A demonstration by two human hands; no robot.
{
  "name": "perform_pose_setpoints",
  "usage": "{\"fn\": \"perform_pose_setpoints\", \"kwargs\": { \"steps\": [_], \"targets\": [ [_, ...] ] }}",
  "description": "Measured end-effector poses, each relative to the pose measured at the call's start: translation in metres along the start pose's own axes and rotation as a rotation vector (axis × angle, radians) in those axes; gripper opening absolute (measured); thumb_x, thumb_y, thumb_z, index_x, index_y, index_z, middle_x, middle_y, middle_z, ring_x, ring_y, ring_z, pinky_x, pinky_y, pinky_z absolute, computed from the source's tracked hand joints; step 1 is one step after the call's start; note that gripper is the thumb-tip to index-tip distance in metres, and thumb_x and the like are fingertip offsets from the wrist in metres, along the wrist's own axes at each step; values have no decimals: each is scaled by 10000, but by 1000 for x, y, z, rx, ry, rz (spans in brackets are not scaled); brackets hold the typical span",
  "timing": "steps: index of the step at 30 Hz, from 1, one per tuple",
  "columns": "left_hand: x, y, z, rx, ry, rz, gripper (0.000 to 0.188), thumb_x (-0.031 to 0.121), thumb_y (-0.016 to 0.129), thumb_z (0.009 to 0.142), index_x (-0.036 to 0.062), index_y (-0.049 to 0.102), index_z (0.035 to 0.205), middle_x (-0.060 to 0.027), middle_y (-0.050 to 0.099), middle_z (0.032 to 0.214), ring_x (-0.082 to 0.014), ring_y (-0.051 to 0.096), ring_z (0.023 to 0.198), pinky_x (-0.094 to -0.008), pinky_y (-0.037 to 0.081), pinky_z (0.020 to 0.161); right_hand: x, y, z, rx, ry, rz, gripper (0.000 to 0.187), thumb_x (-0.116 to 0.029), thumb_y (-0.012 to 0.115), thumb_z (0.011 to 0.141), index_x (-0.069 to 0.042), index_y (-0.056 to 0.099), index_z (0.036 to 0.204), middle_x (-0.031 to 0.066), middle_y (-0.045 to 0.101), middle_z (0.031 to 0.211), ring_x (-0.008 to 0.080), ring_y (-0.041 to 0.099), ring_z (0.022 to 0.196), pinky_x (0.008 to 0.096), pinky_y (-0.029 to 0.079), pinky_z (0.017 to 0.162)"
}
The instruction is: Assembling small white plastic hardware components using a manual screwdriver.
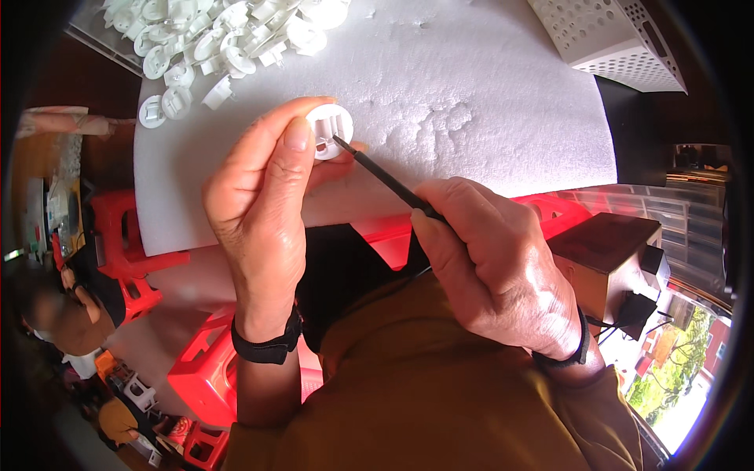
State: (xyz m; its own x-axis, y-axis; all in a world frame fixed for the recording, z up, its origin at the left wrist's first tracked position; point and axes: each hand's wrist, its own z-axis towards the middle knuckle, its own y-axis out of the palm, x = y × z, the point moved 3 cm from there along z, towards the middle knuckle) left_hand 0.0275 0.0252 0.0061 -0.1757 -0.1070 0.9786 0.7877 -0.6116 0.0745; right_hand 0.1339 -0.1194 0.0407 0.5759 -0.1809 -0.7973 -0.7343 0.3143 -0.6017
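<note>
My left hand (pixel 267 188) pinches a round white plastic part (pixel 331 129) between thumb and fingers, above the white sheet. Its recessed inner side, with ribs and a small opening, faces me. In my right hand (pixel 499 263) is a slim black pen-like tool (pixel 389 179), held like a pencil. The narrow tip meets the inside of the part, near the opening; whether it presses there I cannot tell. Most of the tool's rear is hidden by my right hand. At the far left lies a heap of similar white plastic parts (pixel 208 39), with a few loose ones at its near edge.
White foam sheet (pixel 534 133) covers the table. A perforated white basket (pixel 605 47) stands at the far right. Red plastic stools (pixel 206 373) are below the table at left. A brown box (pixel 609 239) sits to the right. Other people (pixel 82 314) are at the left.
</note>
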Motion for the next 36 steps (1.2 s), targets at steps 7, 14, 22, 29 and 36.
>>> {"fn": "perform_pose_setpoints", "kwargs": {
  "steps": [7, 14, 22, 29, 36],
  "targets": [
    [2, 1, -1, 31, -64, 14, 245, 133, 514, 970, -53, 638, 1070, -62, 633, 913, -107, 595, 811, -270, 549, 713, -1, -1, 1, -23, -7, 49, 133, 0, 552, 883, 42, 564, 1008, 165, 571, 743, 302, 590, 638, 346, 460, 586],
    [3, 4, -2, 24, -76, 57, 271, 137, 486, 969, -68, 605, 1101, -130, 648, 954, -200, 645, 823, -300, 545, 726, 3, 1, 0, -1, -19, 62, 142, 10, 552, 877, 45, 555, 1015, 170, 563, 754, 336, 592, 655, 364, 462, 590],
    [0, 0, 0, 31, -10, 125, 215, 105, 540, 951, -57, 650, 1042, -62, 652, 924, -106, 586, 831, -239, 470, 772, -5, -6, 4, -16, -188, -362, 277, 38, 635, 759, 48, 577, 1029, 143, 561, 817, 288, 600, 560, 363, 477, 461],
    [-1, 3, 0, 23, 2, 117, 208, 96, 542, 949, -57, 654, 1035, -51, 652, 924, -100, 577, 837, -233, 461, 778, -1, -9, 7, -19, -252, -392, 288, 44, 631, 739, 52, 580, 1022, 141, 564, 812, 290, 603, 558, 359, 486, 464],
    [1, 2, -1, 21, 18, 145, 204, 77, 545, 938, -65, 650, 1041, -42, 642, 928, -79, 545, 803, -208, 446, 756, 6, -17, 17, -43, -241, -206, 207, 62, 607, 750, 44, 579, 954, 152, 546, 720, 343, 577, 588, 387, 461, 491]
  ]
}}
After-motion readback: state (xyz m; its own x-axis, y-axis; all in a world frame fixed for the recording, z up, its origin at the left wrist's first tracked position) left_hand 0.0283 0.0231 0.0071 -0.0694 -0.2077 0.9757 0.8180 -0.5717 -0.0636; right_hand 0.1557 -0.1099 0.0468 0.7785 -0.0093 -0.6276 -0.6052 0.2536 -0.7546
